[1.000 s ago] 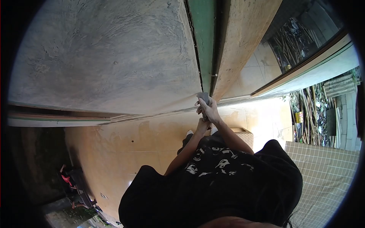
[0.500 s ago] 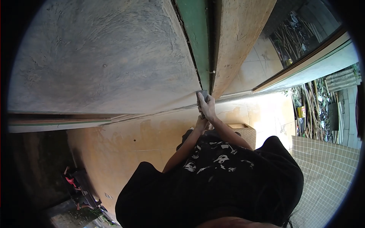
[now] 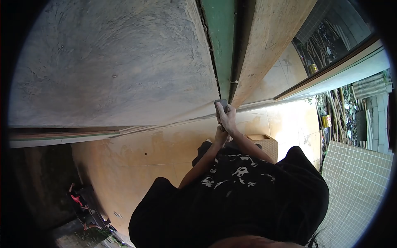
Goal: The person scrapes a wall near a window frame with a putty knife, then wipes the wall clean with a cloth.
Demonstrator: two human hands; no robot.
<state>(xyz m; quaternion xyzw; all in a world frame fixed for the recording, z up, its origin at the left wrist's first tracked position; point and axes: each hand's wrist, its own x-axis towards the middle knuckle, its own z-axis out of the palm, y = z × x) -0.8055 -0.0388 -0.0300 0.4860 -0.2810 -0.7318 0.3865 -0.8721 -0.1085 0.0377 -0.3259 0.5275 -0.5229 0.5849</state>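
Note:
My right hand (image 3: 227, 118) is closed around a grey block-shaped tool (image 3: 221, 103), its thumb lying along the side. Just below, my left hand (image 3: 221, 135) is closed at the tool's dark lower end, partly hidden by the right wrist. The top of the tool is at the narrow gap between the grey plastered wall (image 3: 124, 66) and the green painted strip (image 3: 220, 45) of a frame; whether it touches cannot be made out. A bare wooden beam (image 3: 264, 37) runs beside the strip, and a small peg (image 3: 235, 82) sticks out between them.
Behind my forearms stands a woven tan stool or box (image 3: 269, 149) on the tan tiled floor (image 3: 124, 161). Dark window glass (image 3: 331, 37) is at upper right. Sticks (image 3: 341, 120) and a gridded tile surface (image 3: 355, 177) lie to the right. A dark object with red (image 3: 76, 199) is at lower left.
The view has shifted slightly, so the wall and green strip sit a little farther right and lower. Both hands keep hold of the tool in nearly the same place.

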